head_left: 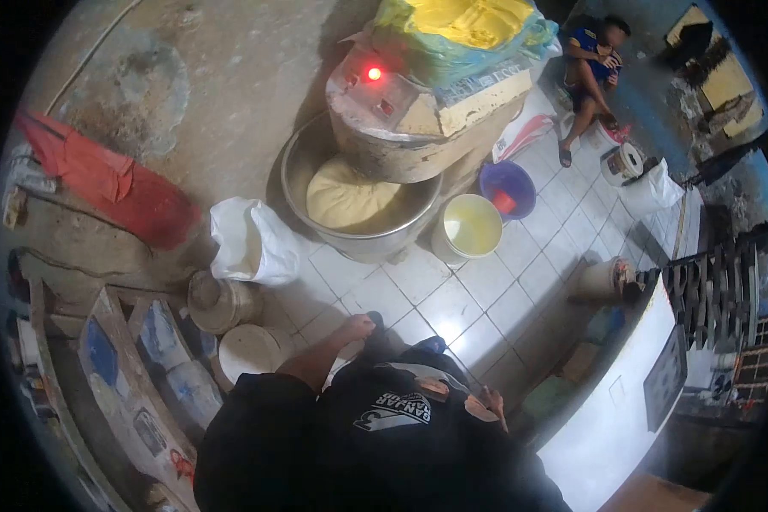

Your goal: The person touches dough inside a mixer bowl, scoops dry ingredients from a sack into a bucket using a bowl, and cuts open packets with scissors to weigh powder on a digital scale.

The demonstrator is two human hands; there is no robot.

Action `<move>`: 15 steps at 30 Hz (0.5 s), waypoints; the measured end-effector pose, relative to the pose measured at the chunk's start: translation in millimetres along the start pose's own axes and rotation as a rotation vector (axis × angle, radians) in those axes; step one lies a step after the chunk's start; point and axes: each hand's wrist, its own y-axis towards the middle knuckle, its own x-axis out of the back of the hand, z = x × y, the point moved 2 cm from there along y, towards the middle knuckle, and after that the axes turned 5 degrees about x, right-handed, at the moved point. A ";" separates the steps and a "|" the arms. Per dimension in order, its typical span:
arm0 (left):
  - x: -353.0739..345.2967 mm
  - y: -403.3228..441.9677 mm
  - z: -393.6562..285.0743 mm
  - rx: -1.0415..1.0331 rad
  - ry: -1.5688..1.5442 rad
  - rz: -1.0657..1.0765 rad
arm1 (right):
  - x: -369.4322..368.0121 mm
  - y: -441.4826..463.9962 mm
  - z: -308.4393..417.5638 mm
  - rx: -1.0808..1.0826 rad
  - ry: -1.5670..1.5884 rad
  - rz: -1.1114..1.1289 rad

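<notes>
My left hand is held out over the tiled floor, its fingers curled in beside a small dark shape; what is in them, if anything, is too small to tell. Close to the right side of my black shirt is my right hand, partly hidden, its fingers too unclear to read. Ahead stands a large metal bowl holding pale dough, under a worn mixer head with a lit red light. Neither hand touches the bowl. A bag with yellow contents rests on the mixer.
A cream bucket and a purple tub stand right of the bowl. At left are a white sack, lidded buckets and a wooden trough. A white panel stands at right. Another person sits at the back right.
</notes>
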 end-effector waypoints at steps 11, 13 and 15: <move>-31.0 -23.6 -67.1 -0.137 0.080 -0.074 | 19.7 87.5 -131.9 -0.112 0.314 -0.102; -47.3 -17.2 -76.3 -0.001 0.160 -0.085 | 64.5 80.2 -98.3 -0.115 0.417 -0.146; -68.4 -8.0 -86.1 0.103 0.082 -0.027 | 110.9 82.5 -61.5 -0.109 0.183 -0.189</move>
